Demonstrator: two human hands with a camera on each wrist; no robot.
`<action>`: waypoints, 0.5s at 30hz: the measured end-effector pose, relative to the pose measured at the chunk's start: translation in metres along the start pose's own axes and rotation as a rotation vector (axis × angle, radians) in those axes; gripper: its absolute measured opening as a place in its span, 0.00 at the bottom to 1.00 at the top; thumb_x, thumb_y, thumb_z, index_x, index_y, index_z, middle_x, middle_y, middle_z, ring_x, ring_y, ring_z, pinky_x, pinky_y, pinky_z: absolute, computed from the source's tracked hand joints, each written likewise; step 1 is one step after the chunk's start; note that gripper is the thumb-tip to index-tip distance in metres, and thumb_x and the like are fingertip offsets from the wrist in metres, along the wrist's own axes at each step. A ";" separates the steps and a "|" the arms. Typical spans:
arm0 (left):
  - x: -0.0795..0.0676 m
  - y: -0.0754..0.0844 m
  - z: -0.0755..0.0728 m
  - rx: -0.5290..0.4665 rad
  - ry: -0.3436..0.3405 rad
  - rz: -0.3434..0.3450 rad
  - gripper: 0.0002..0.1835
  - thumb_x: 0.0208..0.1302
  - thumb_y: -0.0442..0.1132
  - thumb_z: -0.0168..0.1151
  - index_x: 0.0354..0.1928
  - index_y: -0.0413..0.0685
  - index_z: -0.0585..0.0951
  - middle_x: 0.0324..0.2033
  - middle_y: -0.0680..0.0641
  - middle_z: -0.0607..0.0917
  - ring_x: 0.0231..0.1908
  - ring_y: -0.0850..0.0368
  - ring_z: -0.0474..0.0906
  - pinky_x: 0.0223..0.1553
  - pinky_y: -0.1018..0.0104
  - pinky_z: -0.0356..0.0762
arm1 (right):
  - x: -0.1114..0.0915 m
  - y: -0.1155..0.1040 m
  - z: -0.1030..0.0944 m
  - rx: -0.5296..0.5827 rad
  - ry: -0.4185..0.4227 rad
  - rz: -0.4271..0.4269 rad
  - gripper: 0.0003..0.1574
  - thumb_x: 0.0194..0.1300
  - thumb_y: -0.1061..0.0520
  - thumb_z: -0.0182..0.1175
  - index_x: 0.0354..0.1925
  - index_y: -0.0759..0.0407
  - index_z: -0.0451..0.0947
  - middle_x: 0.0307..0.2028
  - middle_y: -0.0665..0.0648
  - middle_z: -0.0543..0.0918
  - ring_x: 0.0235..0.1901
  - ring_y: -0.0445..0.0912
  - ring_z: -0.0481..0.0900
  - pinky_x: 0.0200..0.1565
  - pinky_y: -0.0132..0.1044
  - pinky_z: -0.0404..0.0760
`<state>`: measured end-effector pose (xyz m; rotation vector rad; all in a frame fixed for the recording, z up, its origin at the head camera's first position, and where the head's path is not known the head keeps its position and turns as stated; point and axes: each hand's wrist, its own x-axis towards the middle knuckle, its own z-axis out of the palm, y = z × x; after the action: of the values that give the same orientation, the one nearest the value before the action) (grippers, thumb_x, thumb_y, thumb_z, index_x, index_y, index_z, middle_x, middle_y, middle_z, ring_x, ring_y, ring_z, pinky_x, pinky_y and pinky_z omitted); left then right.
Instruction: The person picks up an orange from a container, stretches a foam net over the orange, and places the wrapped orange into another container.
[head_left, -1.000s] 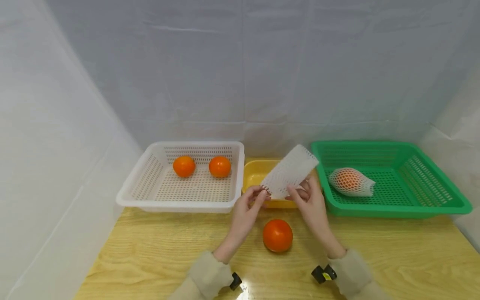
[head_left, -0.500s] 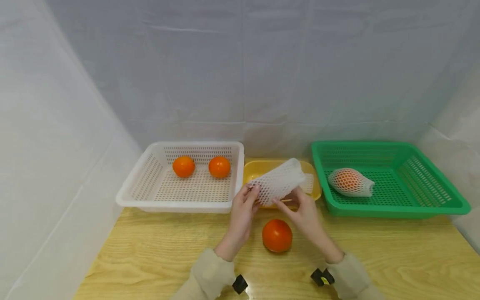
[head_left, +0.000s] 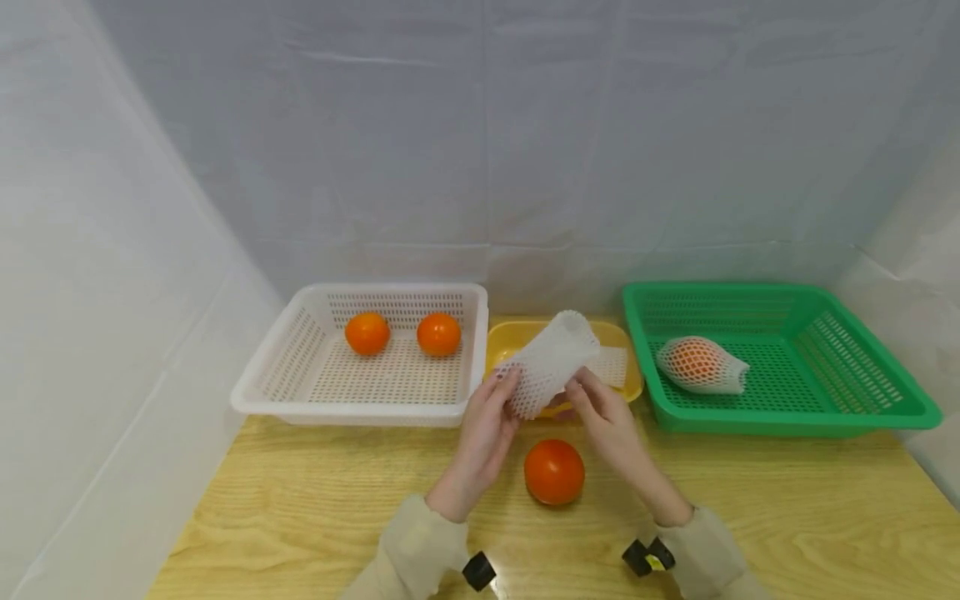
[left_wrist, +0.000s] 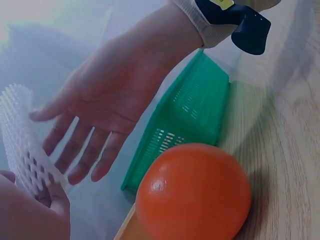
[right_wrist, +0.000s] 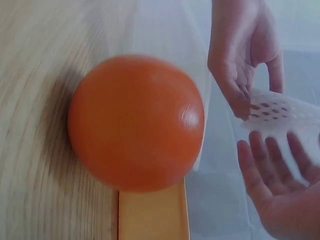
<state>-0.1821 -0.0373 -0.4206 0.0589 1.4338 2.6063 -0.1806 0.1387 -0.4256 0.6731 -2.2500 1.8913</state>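
A white foam net sleeve point(head_left: 551, 360) is pinched at its near left end by my left hand point(head_left: 480, 433), its far end pointing up and away over the yellow tray point(head_left: 501, 337). My right hand point(head_left: 611, 427) is close by the sleeve's right side. Its fingers point(left_wrist: 85, 150) look spread and loosely bent in the left wrist view, with the thumb near the net. In the right wrist view the net point(right_wrist: 282, 112) hangs just above those fingertips. On the wooden table between my forearms sits a round orange-red fruit point(head_left: 554, 472).
At the left, a white basket point(head_left: 360, 408) holds two orange fruits point(head_left: 438, 334). A green basket point(head_left: 795, 421) on the right contains one fruit in a foam net point(head_left: 701, 364). Another white net point(head_left: 609, 367) lies in the yellow tray. A pale sheet hangs behind everything.
The sleeve has been lowered toward me and turned, its far end shifting left over the last half second. My right hand has moved left and down, then slightly up. The baskets' contents stay put.
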 end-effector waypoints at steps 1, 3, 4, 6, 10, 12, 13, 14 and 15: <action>0.000 0.000 0.001 -0.001 -0.017 -0.009 0.26 0.79 0.46 0.53 0.68 0.34 0.69 0.58 0.47 0.75 0.55 0.59 0.73 0.54 0.70 0.75 | 0.000 0.000 -0.001 0.032 0.013 0.042 0.22 0.83 0.57 0.44 0.61 0.71 0.72 0.48 0.71 0.81 0.44 0.49 0.85 0.44 0.48 0.88; -0.001 0.000 0.003 -0.008 -0.061 -0.033 0.27 0.79 0.46 0.51 0.68 0.33 0.68 0.57 0.48 0.76 0.54 0.59 0.74 0.53 0.70 0.75 | 0.000 -0.003 -0.001 0.093 0.028 0.117 0.25 0.83 0.55 0.43 0.65 0.72 0.68 0.51 0.71 0.79 0.44 0.45 0.84 0.45 0.48 0.87; -0.001 0.000 0.004 -0.008 -0.082 -0.046 0.27 0.79 0.47 0.51 0.69 0.33 0.68 0.56 0.48 0.76 0.53 0.60 0.74 0.52 0.71 0.76 | 0.000 -0.004 -0.001 0.124 0.028 0.150 0.26 0.83 0.55 0.42 0.67 0.73 0.66 0.53 0.72 0.78 0.45 0.43 0.83 0.46 0.47 0.87; -0.002 -0.001 0.006 -0.004 -0.118 -0.075 0.27 0.80 0.48 0.49 0.68 0.34 0.68 0.53 0.50 0.77 0.50 0.61 0.75 0.48 0.73 0.77 | -0.001 -0.007 -0.002 0.176 0.026 0.216 0.28 0.84 0.54 0.41 0.69 0.74 0.63 0.54 0.69 0.78 0.46 0.40 0.82 0.47 0.45 0.87; -0.003 -0.002 0.008 -0.014 -0.150 -0.113 0.23 0.81 0.48 0.47 0.65 0.37 0.70 0.47 0.52 0.79 0.45 0.63 0.78 0.43 0.75 0.80 | -0.005 -0.010 -0.003 0.255 0.017 0.297 0.29 0.84 0.54 0.38 0.69 0.75 0.60 0.52 0.63 0.78 0.44 0.40 0.82 0.48 0.41 0.86; -0.003 -0.002 0.009 -0.017 -0.157 -0.121 0.21 0.81 0.49 0.48 0.62 0.39 0.72 0.46 0.52 0.79 0.44 0.64 0.78 0.43 0.75 0.80 | -0.007 -0.011 -0.004 0.258 0.010 0.311 0.28 0.84 0.56 0.38 0.69 0.77 0.59 0.52 0.64 0.78 0.44 0.40 0.82 0.49 0.40 0.85; -0.003 -0.003 0.009 -0.017 -0.158 -0.122 0.20 0.80 0.48 0.49 0.60 0.41 0.73 0.46 0.52 0.80 0.44 0.64 0.78 0.44 0.74 0.80 | -0.007 -0.011 -0.004 0.251 -0.001 0.313 0.27 0.84 0.58 0.38 0.69 0.78 0.58 0.53 0.67 0.78 0.44 0.40 0.82 0.49 0.40 0.84; -0.003 -0.003 0.009 -0.005 -0.156 -0.125 0.18 0.80 0.49 0.50 0.57 0.42 0.75 0.45 0.52 0.80 0.43 0.64 0.78 0.45 0.74 0.80 | -0.008 -0.012 -0.005 0.209 -0.012 0.309 0.26 0.83 0.61 0.39 0.68 0.79 0.59 0.55 0.70 0.77 0.45 0.40 0.81 0.50 0.38 0.84; -0.003 -0.004 0.009 0.012 -0.159 -0.127 0.17 0.79 0.49 0.51 0.54 0.43 0.76 0.43 0.52 0.80 0.43 0.64 0.77 0.44 0.74 0.79 | -0.009 -0.012 -0.006 0.162 -0.029 0.304 0.25 0.81 0.64 0.42 0.67 0.80 0.59 0.57 0.73 0.76 0.47 0.40 0.80 0.51 0.36 0.83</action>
<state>-0.1778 -0.0278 -0.4186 0.1664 1.3523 2.4323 -0.1685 0.1452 -0.4172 0.3953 -2.3465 2.2340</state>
